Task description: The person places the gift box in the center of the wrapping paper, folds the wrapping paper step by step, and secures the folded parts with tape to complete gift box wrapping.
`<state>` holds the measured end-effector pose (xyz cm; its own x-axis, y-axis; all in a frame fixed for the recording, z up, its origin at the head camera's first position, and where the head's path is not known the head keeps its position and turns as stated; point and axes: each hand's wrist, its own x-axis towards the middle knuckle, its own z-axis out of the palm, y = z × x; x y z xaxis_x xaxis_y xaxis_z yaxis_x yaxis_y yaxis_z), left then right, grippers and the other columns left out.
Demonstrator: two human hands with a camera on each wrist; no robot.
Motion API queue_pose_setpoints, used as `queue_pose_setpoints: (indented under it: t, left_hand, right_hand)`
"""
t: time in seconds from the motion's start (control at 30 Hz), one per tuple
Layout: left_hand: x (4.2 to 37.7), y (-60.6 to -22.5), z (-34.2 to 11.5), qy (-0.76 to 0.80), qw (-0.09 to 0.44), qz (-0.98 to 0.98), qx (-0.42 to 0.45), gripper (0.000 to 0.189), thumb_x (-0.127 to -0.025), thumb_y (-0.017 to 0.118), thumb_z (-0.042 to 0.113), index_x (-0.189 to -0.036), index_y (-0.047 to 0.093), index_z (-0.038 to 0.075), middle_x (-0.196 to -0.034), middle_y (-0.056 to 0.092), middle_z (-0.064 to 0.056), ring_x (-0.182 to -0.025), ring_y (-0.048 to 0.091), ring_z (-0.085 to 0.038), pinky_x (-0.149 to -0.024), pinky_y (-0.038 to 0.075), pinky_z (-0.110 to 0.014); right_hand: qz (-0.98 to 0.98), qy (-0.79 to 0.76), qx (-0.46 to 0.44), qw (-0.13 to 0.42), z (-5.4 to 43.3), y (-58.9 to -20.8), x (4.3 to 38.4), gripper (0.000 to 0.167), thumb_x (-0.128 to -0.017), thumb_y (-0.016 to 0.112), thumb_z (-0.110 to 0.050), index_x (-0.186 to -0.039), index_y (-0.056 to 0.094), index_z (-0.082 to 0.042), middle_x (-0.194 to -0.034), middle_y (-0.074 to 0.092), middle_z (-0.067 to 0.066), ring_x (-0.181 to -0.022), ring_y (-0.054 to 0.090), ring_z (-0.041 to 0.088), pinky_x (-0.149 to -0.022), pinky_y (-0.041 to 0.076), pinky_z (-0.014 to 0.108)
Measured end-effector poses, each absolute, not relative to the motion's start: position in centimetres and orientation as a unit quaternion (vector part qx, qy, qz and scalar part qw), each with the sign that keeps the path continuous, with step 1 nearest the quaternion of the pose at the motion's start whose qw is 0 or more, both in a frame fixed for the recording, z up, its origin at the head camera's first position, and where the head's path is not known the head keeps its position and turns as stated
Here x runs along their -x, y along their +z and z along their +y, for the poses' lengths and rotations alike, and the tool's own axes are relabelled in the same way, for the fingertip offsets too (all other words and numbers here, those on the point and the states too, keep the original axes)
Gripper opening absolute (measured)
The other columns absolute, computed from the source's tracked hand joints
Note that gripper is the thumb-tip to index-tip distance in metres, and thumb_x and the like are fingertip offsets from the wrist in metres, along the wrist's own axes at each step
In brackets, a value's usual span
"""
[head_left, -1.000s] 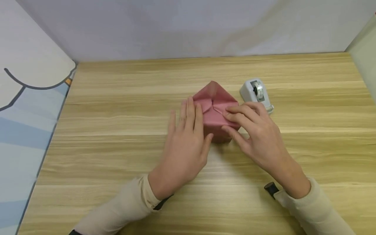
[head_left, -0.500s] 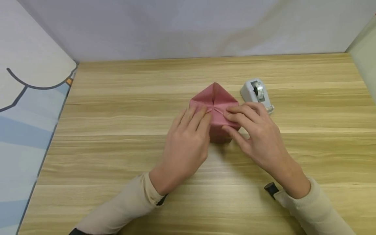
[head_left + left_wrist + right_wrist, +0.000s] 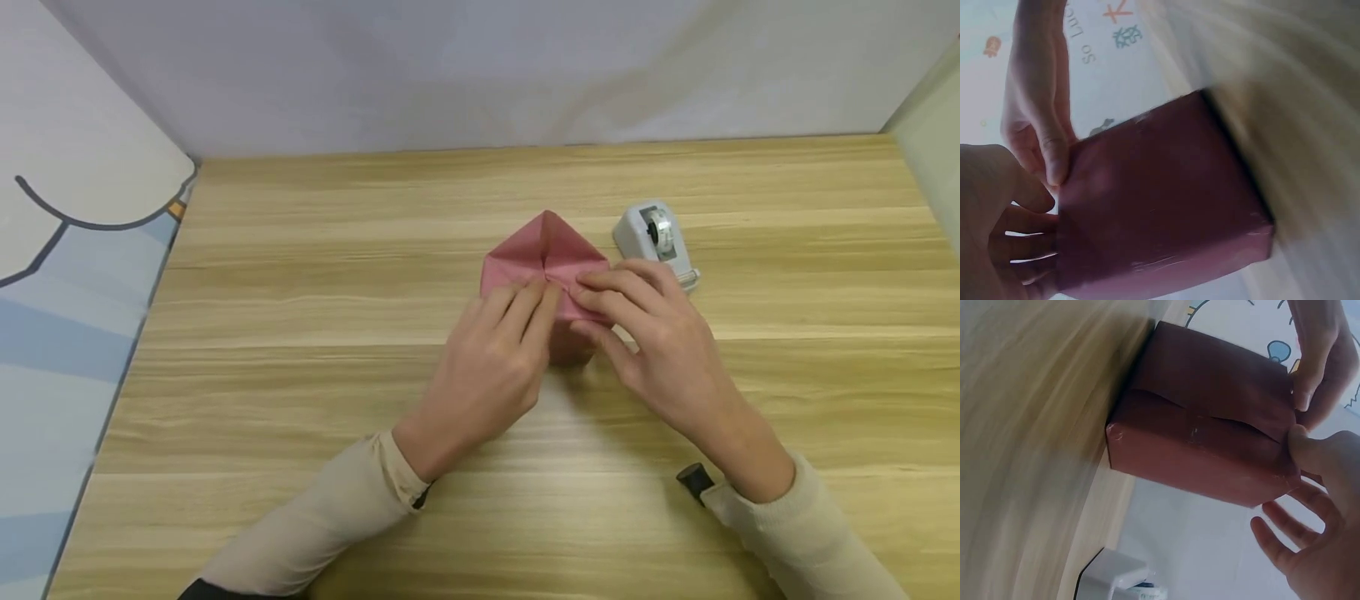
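Observation:
A box wrapped in pink paper stands on the table between both hands, its pointed flap raised at the far side. Folded paper meets at the middle of its top. My left hand presses its slightly bent fingers on this top fold. With the thumb at the near edge and fingers on top, my right hand grips the right side of the box. The left wrist view shows a plain dark red side of the wrapped box; in the right wrist view a seam with clear tape crosses the wrapped box.
A white tape dispenser with a roll of clear tape stands just behind the right hand. The wooden table meets a pale wall at the back, and a panel with cartoon drawings borders its left.
My left hand has slid rightward over the top of the box, from its left edge to the middle, and its fingers have bent. The right hand has hardly moved.

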<state>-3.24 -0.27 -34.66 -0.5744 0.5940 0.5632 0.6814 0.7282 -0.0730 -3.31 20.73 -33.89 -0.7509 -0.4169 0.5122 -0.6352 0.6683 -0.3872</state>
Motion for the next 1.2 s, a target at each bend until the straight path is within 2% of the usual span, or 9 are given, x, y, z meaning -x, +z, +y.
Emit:
queue_pose_setpoints:
  t: [0.2, 0.37, 0.53, 0.67, 0.77, 0.9, 0.97, 1.03, 1.2]
  left_hand:
    - [3.4, -35.5, 0.3, -0.066, 0.288, -0.887, 0.355, 0.046, -0.105, 0.055, 0.022, -0.145, 0.059, 0.001, -0.145, 0.064, -0.015, -0.107, 0.064, -0.024, -0.071, 0.046, -0.028]
    - [3.3, -35.8, 0.5, -0.051, 0.298, -0.885, 0.354, 0.045, -0.105, 0.055, 0.023, -0.145, 0.06, 0.003, -0.143, 0.065, -0.014, -0.105, 0.065, -0.025, -0.067, 0.045, -0.029]
    - [3.3, -35.8, 0.5, -0.028, 0.308, -0.88, 0.361, 0.043, -0.105, 0.055, 0.025, -0.14, 0.064, 0.002, -0.137, 0.071, -0.01, -0.111, 0.066, -0.027, -0.073, 0.048, -0.03]
    - [3.2, -35.9, 0.5, -0.002, 0.332, -0.874, 0.354, 0.044, -0.106, 0.056, 0.029, -0.138, 0.065, 0.002, -0.134, 0.072, -0.009, -0.11, 0.067, -0.025, -0.078, 0.05, -0.03]
    - [2.9, -36.1, 0.6, 0.032, 0.356, -0.866, 0.35, 0.044, -0.107, 0.055, 0.03, -0.139, 0.064, 0.002, -0.134, 0.071, -0.007, -0.109, 0.067, -0.024, -0.082, 0.05, -0.031]
    - [2.4, -36.3, 1.0, 0.059, 0.371, -0.859, 0.347, 0.043, -0.107, 0.052, 0.024, -0.141, 0.062, 0.001, -0.137, 0.07, -0.008, -0.108, 0.067, -0.023, -0.083, 0.049, -0.031]
    - [2.2, -36.3, 1.2, 0.066, 0.372, -0.859, 0.346, 0.043, -0.106, 0.052, 0.022, -0.142, 0.061, 0.0, -0.138, 0.069, -0.008, -0.109, 0.066, -0.023, -0.083, 0.049, -0.031]
    - [2.2, -36.2, 1.3, 0.069, 0.372, -0.859, 0.344, 0.042, -0.106, 0.051, 0.02, -0.141, 0.061, 0.0, -0.137, 0.069, -0.008, -0.108, 0.066, -0.023, -0.084, 0.049, -0.032]
    - [2.3, -36.0, 1.6, 0.081, 0.379, -0.858, 0.337, 0.04, -0.105, 0.052, 0.02, -0.139, 0.063, 0.001, -0.134, 0.071, -0.007, -0.105, 0.066, -0.021, -0.083, 0.049, -0.031]
  right_hand:
    - [-0.871, 0.336, -0.311, 0.177, 21.6, -33.7, 4.0, 0.035, -0.087, 0.078, 0.005, -0.122, 0.075, 0.001, -0.122, 0.076, 0.015, -0.127, 0.061, 0.035, -0.121, 0.036, 0.025]
    - [-0.863, 0.379, -0.302, 0.14, 22.3, -33.2, 4.4, 0.033, -0.091, 0.072, 0.008, -0.122, 0.076, -0.003, -0.126, 0.076, 0.009, -0.127, 0.062, 0.027, -0.118, 0.039, 0.022]
    - [-0.873, 0.415, -0.247, 0.07, 23.3, -31.2, 5.7, 0.032, -0.098, 0.066, 0.002, -0.125, 0.075, -0.013, -0.125, 0.075, 0.002, -0.12, 0.064, 0.006, -0.103, 0.046, 0.015]
    - [-0.89, 0.376, -0.257, 0.034, 21.5, -29.2, 8.5, 0.041, -0.097, 0.072, -0.009, -0.138, 0.064, -0.01, -0.132, 0.069, 0.005, -0.114, 0.064, 0.013, -0.098, 0.05, 0.026]
    - [-0.901, 0.307, -0.305, -0.035, 19.2, -28.3, 10.9, 0.053, -0.094, 0.078, -0.02, -0.142, 0.058, -0.008, -0.133, 0.068, 0.006, -0.109, 0.065, 0.02, -0.097, 0.052, 0.038]
    - [-0.904, 0.242, -0.336, -0.111, 16.9, -27.7, 12.5, 0.025, -0.093, 0.077, -0.016, -0.117, 0.072, -0.013, -0.109, 0.075, 0.0, -0.093, 0.068, 0.018, -0.088, 0.056, 0.039]
    - [-0.903, 0.225, -0.347, -0.113, 16.3, -27.5, 12.6, 0.008, -0.093, 0.075, -0.01, -0.099, 0.075, -0.015, -0.096, 0.075, -0.002, -0.086, 0.069, 0.016, -0.082, 0.057, 0.036]
    - [-0.903, 0.217, -0.357, -0.098, 16.0, -27.4, 12.4, 0.009, -0.093, 0.074, -0.008, -0.089, 0.075, -0.016, -0.089, 0.073, -0.003, -0.081, 0.068, 0.015, -0.078, 0.057, 0.035]
    - [-0.911, 0.221, -0.341, -0.077, 16.8, -27.2, 11.9, 0.004, -0.094, 0.076, -0.01, -0.092, 0.074, -0.014, -0.09, 0.074, -0.002, -0.082, 0.068, 0.015, -0.076, 0.056, 0.035]
